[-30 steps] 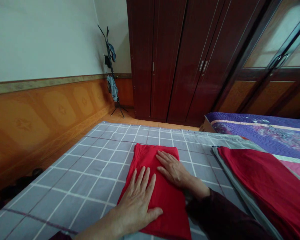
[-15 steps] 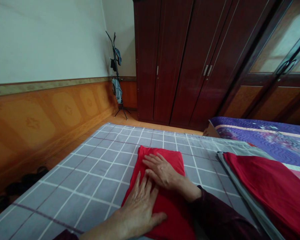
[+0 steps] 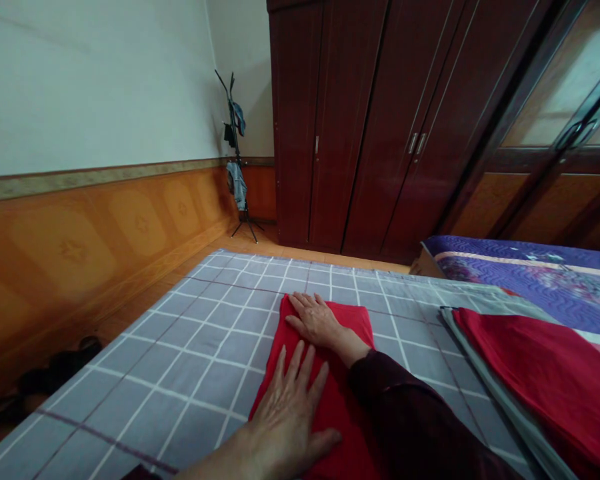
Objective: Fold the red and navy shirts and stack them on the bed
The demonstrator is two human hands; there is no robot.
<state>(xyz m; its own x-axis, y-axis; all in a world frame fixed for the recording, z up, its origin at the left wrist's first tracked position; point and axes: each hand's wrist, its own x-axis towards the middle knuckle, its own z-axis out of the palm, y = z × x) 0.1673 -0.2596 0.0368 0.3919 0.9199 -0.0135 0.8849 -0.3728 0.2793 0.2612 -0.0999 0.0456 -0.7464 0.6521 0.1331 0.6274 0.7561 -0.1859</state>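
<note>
A folded red cloth [image 3: 353, 420], perhaps a garment, lies flat in a long strip on the grey checked bed sheet [image 3: 180, 347]. My left hand [image 3: 290, 407] rests on its near part, palm down with fingers spread. Farther up, my right hand [image 3: 317, 321] lies flat near the cloth's far left corner, fingers stretched out. Neither hand grips the fabric. My hands and the dark right sleeve hide parts of the cloth, and its near end runs out of view.
On the right, another red cloth [image 3: 545, 367] lies over grey fabric. A purple patterned bed cover [image 3: 520, 267] is beyond it. Dark red wardrobes [image 3: 350, 133] stand at the back, with a coat rack [image 3: 237, 147] in the corner. Dark shoes [image 3: 50, 380] sit on the floor at left.
My right hand has slid forward and slightly left toward the cloth's far edge. My left hand stays on the near part, its fingers now more spread.
</note>
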